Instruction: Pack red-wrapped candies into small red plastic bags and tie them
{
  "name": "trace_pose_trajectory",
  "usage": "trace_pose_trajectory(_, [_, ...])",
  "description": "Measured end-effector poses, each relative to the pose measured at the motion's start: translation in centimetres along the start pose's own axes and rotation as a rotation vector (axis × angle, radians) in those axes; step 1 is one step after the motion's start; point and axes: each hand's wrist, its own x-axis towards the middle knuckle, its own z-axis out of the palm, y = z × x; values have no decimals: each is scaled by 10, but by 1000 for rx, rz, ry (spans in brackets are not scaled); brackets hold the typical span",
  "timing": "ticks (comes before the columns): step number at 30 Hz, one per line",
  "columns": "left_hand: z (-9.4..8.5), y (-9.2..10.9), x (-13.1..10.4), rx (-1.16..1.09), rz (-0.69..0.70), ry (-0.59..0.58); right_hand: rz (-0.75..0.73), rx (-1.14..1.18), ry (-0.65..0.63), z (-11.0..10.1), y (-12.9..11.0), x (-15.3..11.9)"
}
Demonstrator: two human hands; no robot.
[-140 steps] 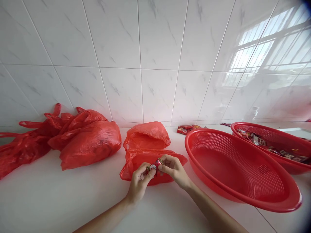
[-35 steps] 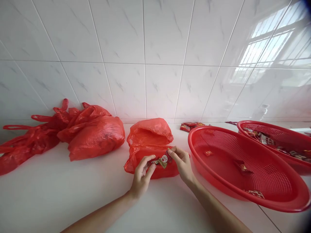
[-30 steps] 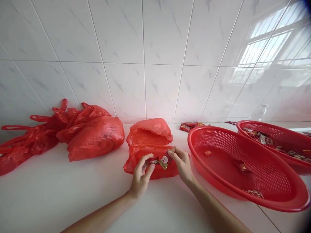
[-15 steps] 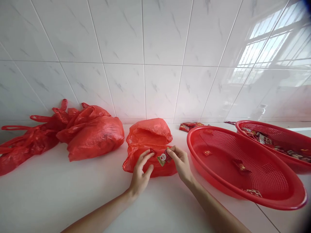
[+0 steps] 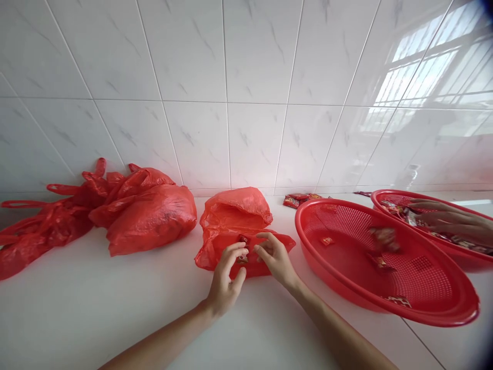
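An open red plastic bag [image 5: 239, 205] lies in front of me with its mouth spread toward me. My left hand [image 5: 226, 282] is at the near side of the mouth, thumb and curved fingers apart. By its fingertips is a small wrapped candy [image 5: 242, 258], partly hidden. A dark red wrapper [image 5: 244, 238] shows just above it. My right hand [image 5: 275, 259] hovers over the bag's right side, fingers bent and apart, with nothing visible in them.
Full red bags [image 5: 154, 221] lie at left. To the right stands a red basket [image 5: 346, 277] with a few wrapped snacks and a blurred packet [image 5: 385, 239] in mid-air. Another person's hand [image 5: 450, 218] is over a second basket [image 5: 389, 195]. Red packets [image 5: 298, 199] lie by the wall.
The green-and-red packet has left my right hand, whose fingers have loosened. A candy now shows by my left fingertips. Another person's hand and a blurred packet have appeared at the baskets.
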Motion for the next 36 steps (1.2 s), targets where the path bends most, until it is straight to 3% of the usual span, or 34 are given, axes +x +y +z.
trace_pose_trajectory(7, [6,-11,-3,381,105,-257,-149,-116,102,0,-4,-3])
trace_pose_trajectory(11, [8,-13,-6,513,105,-273,-204,-199,91,2,-7,-5])
trace_pose_trajectory(14, [8,-8,-5,521,130,-291,-246,-242,86,4,-8,-8])
trace_pose_trajectory(20, [7,9,0,400,185,-435,-373,-330,61,5,-18,-15])
trace_pose_trajectory(26, [6,8,-1,408,211,-491,-501,-359,132,-4,-51,-20])
trace_pose_trajectory(31, [6,3,-2,395,280,-487,-602,-338,315,-33,-104,-31])
trace_pose_trajectory(36, [5,6,-1,371,303,-595,-559,-518,518,-101,-157,-46])
